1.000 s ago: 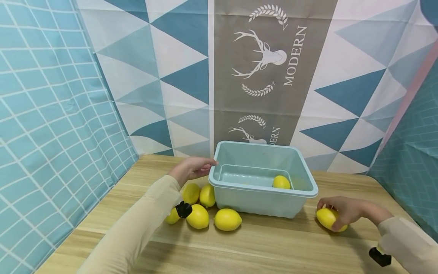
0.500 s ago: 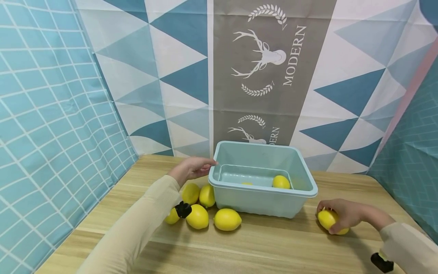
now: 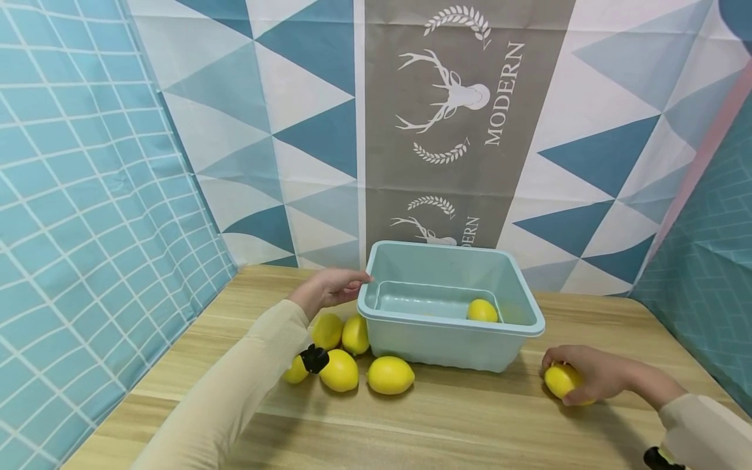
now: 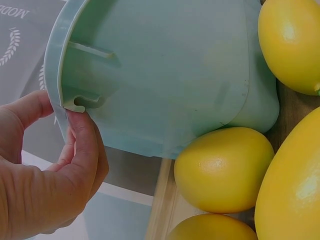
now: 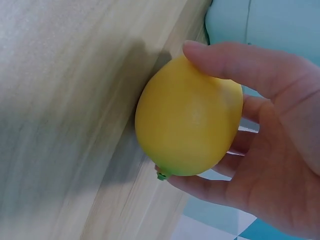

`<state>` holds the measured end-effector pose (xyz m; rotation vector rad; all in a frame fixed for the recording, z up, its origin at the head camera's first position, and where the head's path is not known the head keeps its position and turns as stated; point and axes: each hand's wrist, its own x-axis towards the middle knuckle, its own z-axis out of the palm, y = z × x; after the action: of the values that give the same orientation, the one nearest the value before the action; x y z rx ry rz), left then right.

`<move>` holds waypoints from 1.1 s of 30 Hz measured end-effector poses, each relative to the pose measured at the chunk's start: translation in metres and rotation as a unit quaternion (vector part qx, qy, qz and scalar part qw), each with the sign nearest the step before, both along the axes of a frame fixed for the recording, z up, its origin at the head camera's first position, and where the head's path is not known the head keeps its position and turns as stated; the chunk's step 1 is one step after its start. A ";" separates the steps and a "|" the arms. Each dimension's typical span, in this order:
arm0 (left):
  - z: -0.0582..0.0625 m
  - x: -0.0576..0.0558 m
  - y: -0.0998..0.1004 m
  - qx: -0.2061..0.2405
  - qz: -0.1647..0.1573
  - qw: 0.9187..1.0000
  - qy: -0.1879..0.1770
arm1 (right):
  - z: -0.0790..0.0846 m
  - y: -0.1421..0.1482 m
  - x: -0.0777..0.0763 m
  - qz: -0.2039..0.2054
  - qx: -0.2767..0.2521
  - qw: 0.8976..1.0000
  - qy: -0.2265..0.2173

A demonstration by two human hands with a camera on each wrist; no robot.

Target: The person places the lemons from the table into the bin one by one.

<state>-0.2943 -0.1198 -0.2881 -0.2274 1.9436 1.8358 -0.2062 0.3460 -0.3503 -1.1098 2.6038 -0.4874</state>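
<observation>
A pale blue-green plastic tub (image 3: 452, 343) stands on the wooden table. My left hand (image 3: 333, 287) pinches its left rim between thumb and fingers, as the left wrist view (image 4: 60, 165) shows. To the right of the tub, my right hand (image 3: 599, 375) grips a yellow lemon (image 3: 561, 380) low over the table. In the right wrist view this lemon (image 5: 187, 120) has a green stem end, with the thumb on one side and fingers round the other. One lemon (image 3: 482, 311) is seen inside the tub, with a yellow sliver behind the front rim.
Several lemons (image 3: 339, 371) lie bunched left of the tub, partly under the left forearm. Another lemon (image 3: 390, 375) sits before the tub's front wall. Patterned cloth (image 3: 317, 130) hangs behind the table, and tile-print cloth (image 3: 88, 196) covers the left side.
My right hand has shifted slightly nearer and turned a little with the lemon. The yellow sliver in the tub shows less than half a second ago. My left hand stays on the rim.
</observation>
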 end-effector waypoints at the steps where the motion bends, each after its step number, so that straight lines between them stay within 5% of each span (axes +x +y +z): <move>1: 0.000 0.000 0.000 0.000 0.000 1.000 0.000 | 0.000 -0.001 0.001 0.005 -0.002 1.000 0.006; 10: 0.000 -0.001 0.000 0.004 0.002 1.000 -0.001 | -0.003 -0.013 0.004 0.037 -0.018 0.998 0.052; 18: 0.001 0.001 0.000 0.003 -0.003 1.000 0.004 | -0.003 -0.023 0.007 0.049 -0.035 0.986 0.152; 33: 0.000 0.002 0.000 -0.006 -0.002 1.000 0.010 | 0.009 -0.030 0.008 0.001 0.001 0.970 0.243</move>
<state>-0.2922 -0.1199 -0.2876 -0.2102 1.9680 1.8300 -0.1984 0.3163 -0.3411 -1.3755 3.0099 -0.2279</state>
